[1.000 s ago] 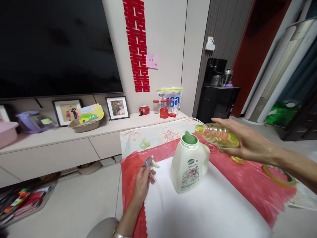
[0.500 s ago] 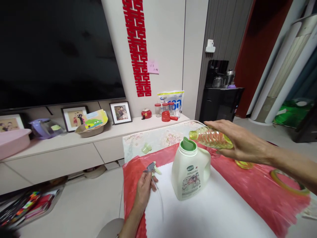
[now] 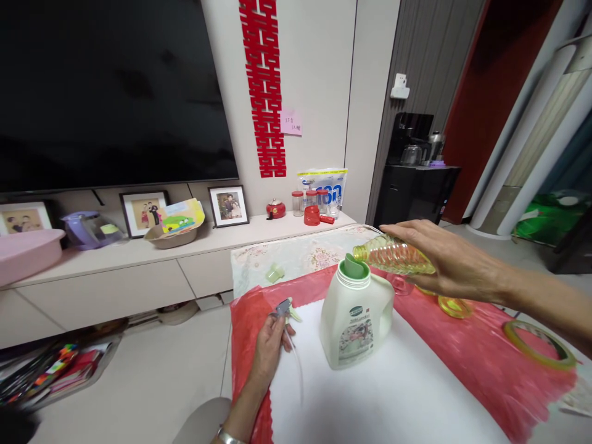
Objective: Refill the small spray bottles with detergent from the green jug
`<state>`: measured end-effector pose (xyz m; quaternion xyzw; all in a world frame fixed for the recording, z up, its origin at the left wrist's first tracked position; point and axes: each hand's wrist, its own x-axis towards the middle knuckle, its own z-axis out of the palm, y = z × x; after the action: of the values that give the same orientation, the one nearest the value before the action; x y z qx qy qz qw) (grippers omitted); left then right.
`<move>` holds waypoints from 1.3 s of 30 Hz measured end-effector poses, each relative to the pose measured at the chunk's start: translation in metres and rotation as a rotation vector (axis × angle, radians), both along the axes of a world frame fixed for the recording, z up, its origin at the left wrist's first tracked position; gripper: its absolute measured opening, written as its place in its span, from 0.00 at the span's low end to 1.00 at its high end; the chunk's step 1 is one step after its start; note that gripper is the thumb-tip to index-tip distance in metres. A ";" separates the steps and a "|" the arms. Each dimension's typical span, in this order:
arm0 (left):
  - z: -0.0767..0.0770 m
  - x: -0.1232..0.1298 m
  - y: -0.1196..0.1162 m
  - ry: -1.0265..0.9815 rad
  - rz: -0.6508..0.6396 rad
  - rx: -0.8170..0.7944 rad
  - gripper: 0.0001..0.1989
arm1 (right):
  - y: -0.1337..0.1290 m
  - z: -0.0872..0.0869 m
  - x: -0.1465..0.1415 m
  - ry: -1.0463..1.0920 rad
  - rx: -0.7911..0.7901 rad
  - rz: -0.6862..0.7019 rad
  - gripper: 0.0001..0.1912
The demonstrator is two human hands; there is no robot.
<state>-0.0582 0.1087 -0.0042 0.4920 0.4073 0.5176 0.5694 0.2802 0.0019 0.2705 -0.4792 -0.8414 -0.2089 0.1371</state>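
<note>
My right hand is wrapped round a clear yellow ribbed bottle, tipped nearly level. The bottle's mouth is at the green spout of a pale green jug, which stands upright and uncapped on a white sheet. Whether liquid flows is too small to tell. Left of the jug, my left hand pinches a spray head in grey and pale green, its thin clear tube hanging down over the sheet.
Red plastic film lies under the sheet. A light green cap rests on the floral cloth behind. To the right are a roll of tape and a yellow round object. Lidded jars stand on the cabinet.
The view has shifted slightly. Both hands keep their holds, and the bottle stays tipped at the jug's spout.
</note>
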 end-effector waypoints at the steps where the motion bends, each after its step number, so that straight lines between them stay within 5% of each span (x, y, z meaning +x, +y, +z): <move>1: 0.001 0.000 -0.001 0.002 0.000 0.002 0.25 | 0.000 0.001 0.000 -0.007 -0.001 -0.004 0.39; 16: 0.015 0.003 -0.005 -0.009 0.015 -0.016 0.26 | 0.003 0.008 0.002 -0.084 -0.024 -0.016 0.41; 39: 0.001 0.001 0.003 0.053 -0.024 0.035 0.28 | 0.004 0.018 -0.003 -0.146 -0.023 -0.025 0.43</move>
<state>-0.0575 0.1117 -0.0036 0.5203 0.4073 0.5046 0.5558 0.2770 0.0064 0.2887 -0.4747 -0.8455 -0.2352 0.0672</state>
